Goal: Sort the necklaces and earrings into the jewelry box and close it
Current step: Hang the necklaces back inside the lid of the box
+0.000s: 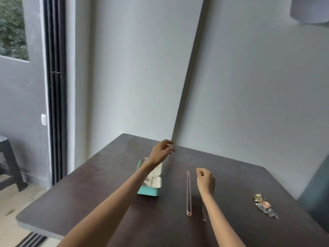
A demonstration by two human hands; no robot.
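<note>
We're early: the jewelry box (150, 177) sits open at nine o'clock of two necklaces (188, 192) on the worktop (106, 184), earrings (265, 205) at three. Both hands, left (161, 151) and right (205, 179), hover, fingers curled; whether they pinch a chain, we can't tell. Next, we'd lift a necklace boxward.

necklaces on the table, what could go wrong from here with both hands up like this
The two necklaces lie close side by side, one partly under the right forearm, so lifting one may snag or tangle the other. The left arm crosses above the open jewelry box and could knock it. The earring pile sits far right, near the table's edge.
</note>
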